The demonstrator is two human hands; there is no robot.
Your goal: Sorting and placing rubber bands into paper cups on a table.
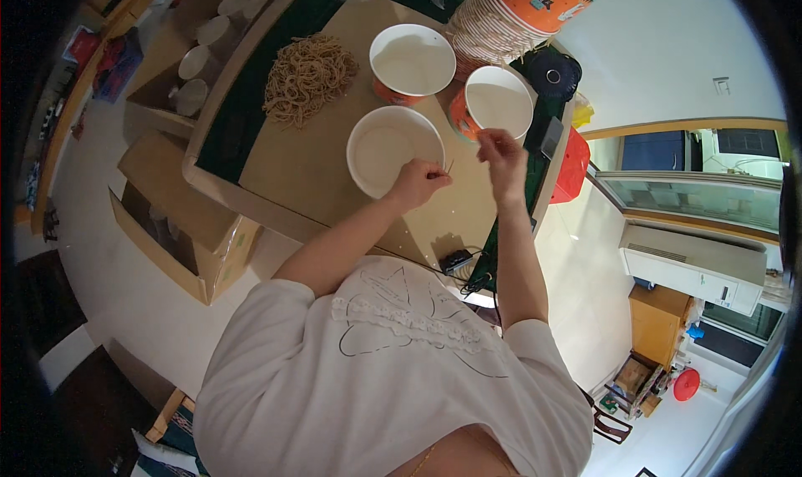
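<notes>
My left hand [416,185] is closed in a pinch at the lower right rim of a white-lined paper tub [388,147]. A thin brownish strand [451,167] sticks out from its fingertips. To the right, my right hand [503,155] is raised with its fingers curled together. It is just below an orange paper tub [499,101], and anything in its fingers is too small to make out. Another orange tub [411,58] stands behind the nearest one. A tangled heap of thin tan loops, resembling rubber bands [307,78], lies at the left of the cardboard sheet [292,164].
A tall stack of nested orange tubs [510,17] leans at the back right. Beside it are a dark round object [553,73] and a grey box [551,136]. A black adapter with cables [455,261] lies near the front edge. Open cardboard boxes [180,218] stand at the left.
</notes>
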